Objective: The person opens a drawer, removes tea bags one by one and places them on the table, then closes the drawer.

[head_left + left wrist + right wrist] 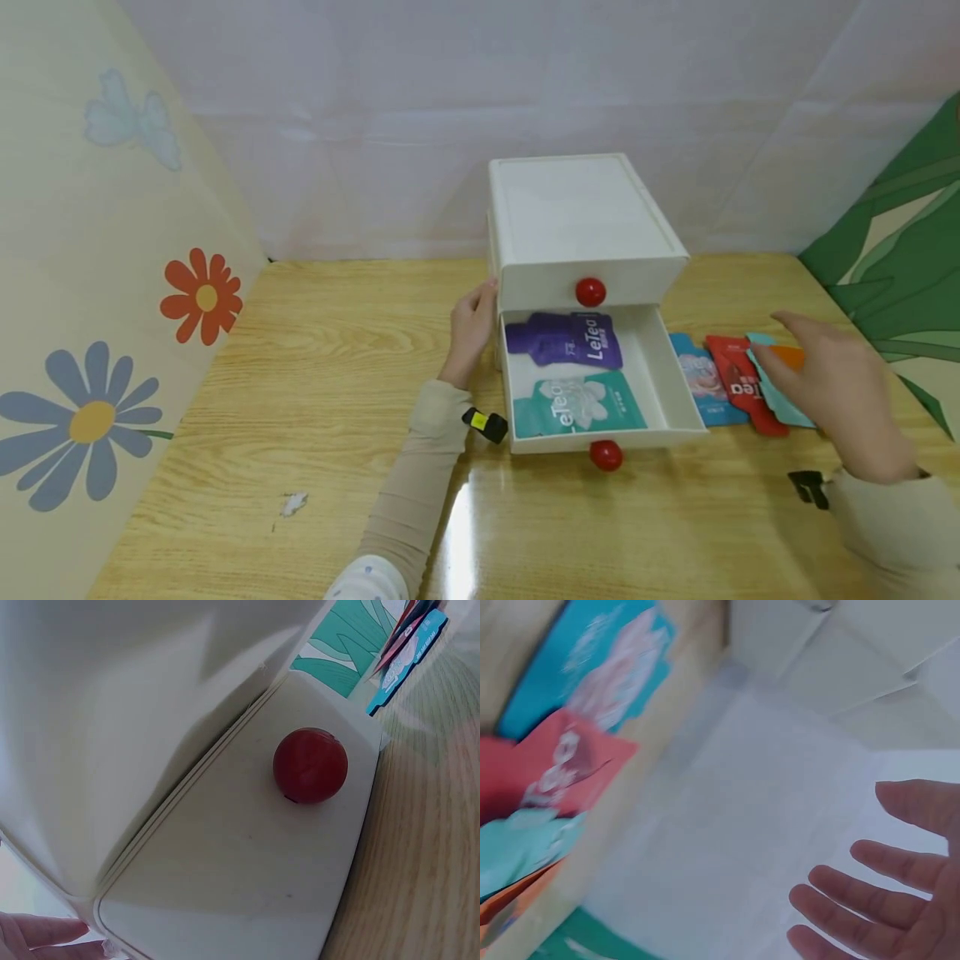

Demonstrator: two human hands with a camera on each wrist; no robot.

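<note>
A white drawer box point(577, 208) stands on the table with its lower drawer point(678, 392) pulled out. In that drawer lie a purple pouch point(562, 340) and a green pouch point(592, 402), both printed LeTea. My left hand point(471, 329) rests against the box's left side; its fingers point(52, 930) reach the box edge in the left wrist view. My right hand point(840, 383), fingers spread and holding nothing, hovers at the right over overlapping pouches: a blue one point(705, 379), a red one point(731, 367), a light teal one point(783, 402) and an orange one point(787, 357), partly hidden by the hand.
Round red knobs stick out from the upper drawer point(525, 287) and the lower one. White cloth point(375, 167) hangs behind the wooden table point(360, 358). A flower-painted panel point(45, 275) borders the left side, and a green leaf-patterned panel point(907, 233) the right.
</note>
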